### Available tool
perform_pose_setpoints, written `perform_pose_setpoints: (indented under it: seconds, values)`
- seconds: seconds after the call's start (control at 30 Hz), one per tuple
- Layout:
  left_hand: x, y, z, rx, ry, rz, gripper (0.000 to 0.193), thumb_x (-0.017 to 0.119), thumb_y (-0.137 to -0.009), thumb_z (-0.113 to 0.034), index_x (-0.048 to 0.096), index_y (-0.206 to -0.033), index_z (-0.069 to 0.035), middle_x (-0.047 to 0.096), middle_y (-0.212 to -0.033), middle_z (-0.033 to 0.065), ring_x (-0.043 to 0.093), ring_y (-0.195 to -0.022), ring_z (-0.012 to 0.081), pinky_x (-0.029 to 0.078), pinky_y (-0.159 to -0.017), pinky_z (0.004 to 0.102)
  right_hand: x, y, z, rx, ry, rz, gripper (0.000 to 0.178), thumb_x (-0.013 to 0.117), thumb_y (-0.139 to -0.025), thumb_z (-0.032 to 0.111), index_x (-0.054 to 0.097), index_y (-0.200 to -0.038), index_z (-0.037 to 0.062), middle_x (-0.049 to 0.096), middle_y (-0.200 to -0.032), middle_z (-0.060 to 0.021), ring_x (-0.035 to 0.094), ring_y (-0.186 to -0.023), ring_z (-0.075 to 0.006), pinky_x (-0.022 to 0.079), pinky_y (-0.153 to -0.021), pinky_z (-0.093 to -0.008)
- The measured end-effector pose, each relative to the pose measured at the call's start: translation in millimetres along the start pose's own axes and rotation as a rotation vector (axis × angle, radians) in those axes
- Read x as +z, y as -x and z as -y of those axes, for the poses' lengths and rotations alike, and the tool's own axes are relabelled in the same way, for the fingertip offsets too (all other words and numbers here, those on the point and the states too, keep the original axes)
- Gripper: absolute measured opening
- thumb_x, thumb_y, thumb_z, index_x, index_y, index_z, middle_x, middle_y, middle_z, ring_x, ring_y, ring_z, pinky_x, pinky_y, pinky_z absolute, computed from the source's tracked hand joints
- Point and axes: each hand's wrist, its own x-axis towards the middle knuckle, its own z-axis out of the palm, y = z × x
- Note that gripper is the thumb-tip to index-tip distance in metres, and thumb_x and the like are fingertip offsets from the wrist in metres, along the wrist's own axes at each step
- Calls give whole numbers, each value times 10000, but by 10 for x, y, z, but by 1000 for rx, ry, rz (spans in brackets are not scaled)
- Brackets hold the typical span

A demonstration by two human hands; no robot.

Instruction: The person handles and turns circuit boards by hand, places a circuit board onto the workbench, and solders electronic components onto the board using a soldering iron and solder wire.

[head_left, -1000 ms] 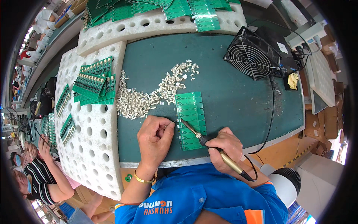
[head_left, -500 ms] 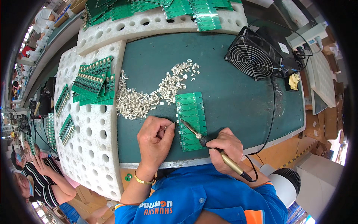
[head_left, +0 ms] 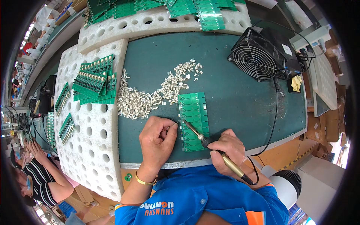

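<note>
My right hand grips a soldering iron with a gold-coloured handle. Its tip rests at the left edge of a green circuit board panel, among the pins along that side. Pinched in my left hand is a thin solder wire, whose end reaches the same edge close to the iron tip. The panel lies flat on the dark green work mat. Just beyond my left hand spreads a heap of small white pin connectors.
A black fan stands at the back right, near a yellow sponge. White perforated foam slabs at left and back carry stacked green boards. The iron's black cable crosses the mat. A co-worker sits at far left.
The iron and wire stay at the panel's left edge, with only a slight shift of the whole view. At far left the co-worker's head and arms have moved a little.
</note>
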Motion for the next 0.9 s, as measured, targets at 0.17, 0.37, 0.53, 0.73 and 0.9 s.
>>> perform_pose_setpoints:
  seconds: [0.17, 0.37, 0.53, 0.73, 0.9]
  values:
    - [5, -3, -13, -3, 0, -9, 89, 721, -805, 43, 647, -812, -6, 548, -761, 9, 444, -589, 43, 354, -516, 200, -10, -15, 13, 2, 13, 22, 174, 692, -752, 19, 634, -916, 32, 603, -621, -55, 530, -483, -194, 393, -553, -334]
    - [10, -8, -13, 3, -12, -13, 95, 724, -801, 43, 643, -806, -6, 545, -746, 10, 446, -579, 46, 360, -514, 201, -3, 8, -1, 4, 19, 18, 173, 689, -758, 18, 633, -921, 34, 602, -625, -52, 531, -490, -193, 396, -559, -334]
    - [11, -10, -13, 7, -21, -12, 98, 725, -802, 40, 640, -801, -8, 541, -744, 9, 439, -576, 47, 355, -511, 204, -9, 17, -7, 0, 21, 24, 179, 694, -754, 19, 633, -922, 35, 604, -632, -52, 531, -492, -194, 395, -559, -335]
    - [24, -4, -17, 4, -14, -23, 99, 724, -801, 41, 639, -800, -10, 535, -741, 8, 436, -574, 49, 353, -508, 207, -19, -5, 12, 4, 23, 47, 188, 697, -747, 15, 628, -921, 37, 601, -632, -53, 528, -492, -200, 393, -558, -337]
    - [23, -9, -13, 22, -23, -18, 101, 724, -798, 46, 640, -802, -10, 534, -741, 10, 438, -574, 50, 354, -507, 207, -14, 3, 16, 2, 31, 44, 196, 699, -738, 5, 628, -918, 38, 596, -628, -54, 526, -491, -204, 393, -556, -338]
